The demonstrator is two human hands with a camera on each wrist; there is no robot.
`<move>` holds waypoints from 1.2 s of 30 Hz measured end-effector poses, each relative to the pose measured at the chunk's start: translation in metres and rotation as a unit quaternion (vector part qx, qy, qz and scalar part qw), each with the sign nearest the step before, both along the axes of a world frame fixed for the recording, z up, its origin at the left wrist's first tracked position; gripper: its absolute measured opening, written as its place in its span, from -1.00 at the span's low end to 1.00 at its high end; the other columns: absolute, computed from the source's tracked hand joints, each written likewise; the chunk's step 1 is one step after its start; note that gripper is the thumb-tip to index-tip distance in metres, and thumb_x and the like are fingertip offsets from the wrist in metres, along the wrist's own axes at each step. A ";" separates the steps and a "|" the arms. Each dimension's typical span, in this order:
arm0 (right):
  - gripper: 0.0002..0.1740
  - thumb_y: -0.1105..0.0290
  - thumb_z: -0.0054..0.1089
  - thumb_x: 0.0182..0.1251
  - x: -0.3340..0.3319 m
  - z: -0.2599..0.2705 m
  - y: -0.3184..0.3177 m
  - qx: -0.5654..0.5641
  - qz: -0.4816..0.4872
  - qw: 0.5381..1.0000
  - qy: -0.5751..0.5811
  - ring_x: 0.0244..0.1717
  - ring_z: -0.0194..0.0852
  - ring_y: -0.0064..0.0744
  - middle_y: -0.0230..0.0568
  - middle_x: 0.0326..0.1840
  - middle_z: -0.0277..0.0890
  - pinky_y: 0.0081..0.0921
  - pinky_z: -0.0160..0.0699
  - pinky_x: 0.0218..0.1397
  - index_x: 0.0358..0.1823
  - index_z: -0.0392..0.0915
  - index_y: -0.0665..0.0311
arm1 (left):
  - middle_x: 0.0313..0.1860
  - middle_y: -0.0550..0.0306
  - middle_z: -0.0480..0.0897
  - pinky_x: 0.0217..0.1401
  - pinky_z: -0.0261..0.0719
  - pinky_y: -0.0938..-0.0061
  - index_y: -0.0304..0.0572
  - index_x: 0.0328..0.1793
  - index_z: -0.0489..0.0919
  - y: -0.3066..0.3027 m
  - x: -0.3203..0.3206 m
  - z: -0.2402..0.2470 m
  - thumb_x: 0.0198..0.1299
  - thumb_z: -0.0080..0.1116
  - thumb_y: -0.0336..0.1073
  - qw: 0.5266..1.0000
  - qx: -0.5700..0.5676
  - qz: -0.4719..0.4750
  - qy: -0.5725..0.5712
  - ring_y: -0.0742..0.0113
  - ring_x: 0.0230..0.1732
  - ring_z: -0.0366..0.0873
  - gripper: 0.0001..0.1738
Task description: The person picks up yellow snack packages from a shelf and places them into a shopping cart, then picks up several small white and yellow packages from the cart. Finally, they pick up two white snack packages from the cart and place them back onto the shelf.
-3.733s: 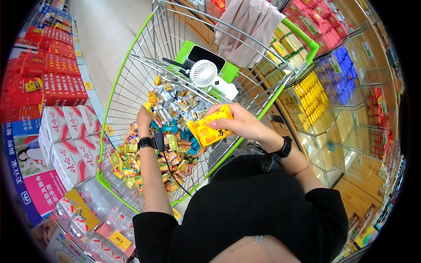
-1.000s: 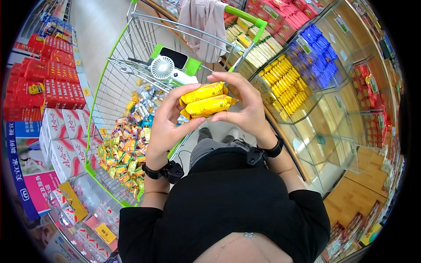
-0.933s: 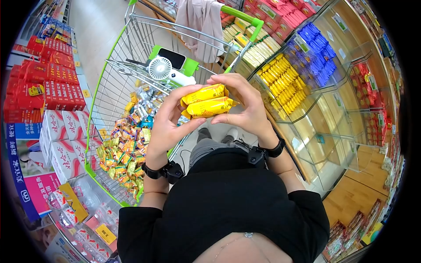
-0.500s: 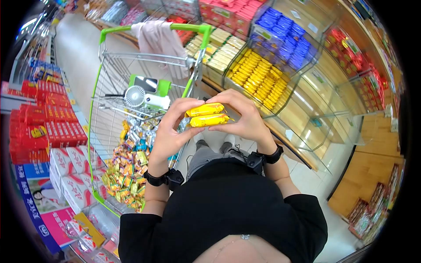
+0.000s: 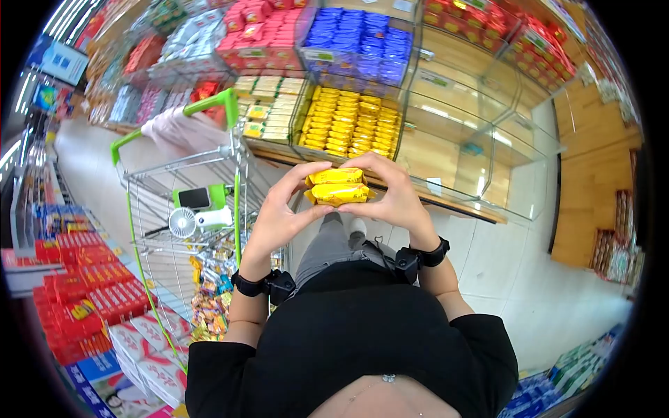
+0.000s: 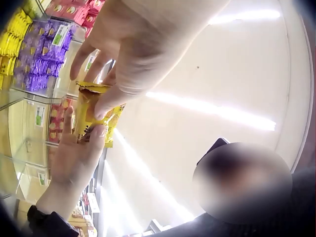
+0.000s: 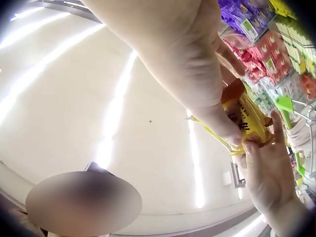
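Two yellow wrapped packets (image 5: 339, 185) lie stacked together in front of the chest in the head view. My left hand (image 5: 280, 209) grips their left end, thumb below and fingers above. The right hand (image 5: 394, 191) holds the other end the same way. In the left wrist view, both thumbs press on a yellow packet (image 6: 88, 111), with my left hand (image 6: 133, 44) nearest the camera. The right wrist view shows the right hand (image 7: 187, 64) above the yellow packet (image 7: 247, 118) and the left hand (image 7: 269, 173) beyond.
A green-edged cart (image 5: 237, 202) stands at left with small wrapped sweets (image 5: 209, 306), a white fan (image 5: 182, 222) and a phone (image 5: 194, 198). Ahead, shelf bins hold yellow packets (image 5: 348, 122) and blue packets (image 5: 359, 42). Red boxes (image 5: 90, 285) are stacked at far left.
My left hand has left the cart and joined the right at the packets. The view has turned toward the shelves, and the cart now appears farther left. Lately both hands keep the same grip.
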State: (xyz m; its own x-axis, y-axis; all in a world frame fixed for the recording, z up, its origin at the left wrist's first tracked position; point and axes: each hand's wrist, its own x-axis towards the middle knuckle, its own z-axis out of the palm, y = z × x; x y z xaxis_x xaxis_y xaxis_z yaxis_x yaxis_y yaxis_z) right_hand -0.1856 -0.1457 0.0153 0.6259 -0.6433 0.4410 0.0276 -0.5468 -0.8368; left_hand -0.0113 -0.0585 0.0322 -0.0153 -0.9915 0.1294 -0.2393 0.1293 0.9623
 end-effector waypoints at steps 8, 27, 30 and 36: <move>-0.49 0.28 0.40 -0.27 -0.019 0.001 -0.020 0.007 -0.103 0.994 0.025 -0.23 0.42 -0.28 -0.20 -0.28 0.44 -0.47 0.37 -0.12 -0.23 0.43 0.31 | 0.08 0.10 0.35 0.16 0.23 0.47 -0.24 0.14 0.29 -0.051 -0.008 -0.003 -0.14 0.26 -0.46 0.993 0.029 -0.096 0.061 0.33 0.12 0.30 -0.36; -0.48 0.28 0.34 -0.14 0.006 -0.009 -0.120 0.039 -0.237 0.967 0.086 -0.23 0.45 -0.33 -0.18 -0.21 0.46 -0.49 0.42 -0.12 -0.10 0.38 0.26 | -0.01 0.11 0.41 -0.01 0.37 0.53 -0.18 0.12 0.31 -0.189 0.016 -0.044 -0.04 0.14 -0.48 0.990 -0.005 -0.104 0.094 0.38 0.01 0.36 -0.47; -0.49 0.29 0.32 -0.12 0.011 -0.017 -0.134 0.045 -0.251 0.963 0.088 -0.22 0.45 -0.30 -0.17 -0.21 0.47 -0.48 0.42 -0.11 -0.09 0.37 0.24 | -0.01 0.10 0.41 -0.03 0.38 0.53 -0.17 0.12 0.32 -0.205 0.016 -0.056 -0.06 0.15 -0.49 0.992 -0.009 -0.081 0.095 0.37 0.00 0.37 -0.47; -0.49 0.28 0.32 -0.12 0.021 -0.062 -0.166 0.095 -0.271 0.953 0.097 -0.18 0.45 -0.22 -0.11 -0.21 0.47 -0.45 0.40 -0.10 -0.11 0.35 0.26 | -0.02 0.08 0.44 -0.09 0.41 0.55 -0.15 0.11 0.33 -0.236 0.020 -0.102 -0.10 0.19 -0.50 0.993 0.012 -0.056 0.105 0.38 -0.03 0.37 -0.44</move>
